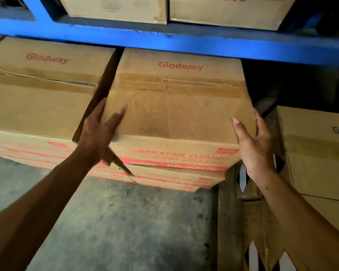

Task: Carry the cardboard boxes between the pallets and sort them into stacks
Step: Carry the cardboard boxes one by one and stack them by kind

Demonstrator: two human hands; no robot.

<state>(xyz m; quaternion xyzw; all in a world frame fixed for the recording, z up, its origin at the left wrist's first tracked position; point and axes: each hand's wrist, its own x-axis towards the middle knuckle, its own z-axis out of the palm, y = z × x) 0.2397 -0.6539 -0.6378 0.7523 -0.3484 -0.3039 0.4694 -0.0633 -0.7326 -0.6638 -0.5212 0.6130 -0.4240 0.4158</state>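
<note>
While your hands, left [98,132] and right [256,141], clasp the box [176,106] at its sides, fingers spread, keep it level and clear the beam [164,40] above.

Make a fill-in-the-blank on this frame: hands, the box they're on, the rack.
1. Both hands, left and right, hold the top box by its two near ____.
2. The brand printed in red on the top of that box is ____.
3. The rack beam above the box is painted ____.
4. The box sits ____ a stack of like boxes.

Missing words: corners; Glodway; blue; on top of
</note>
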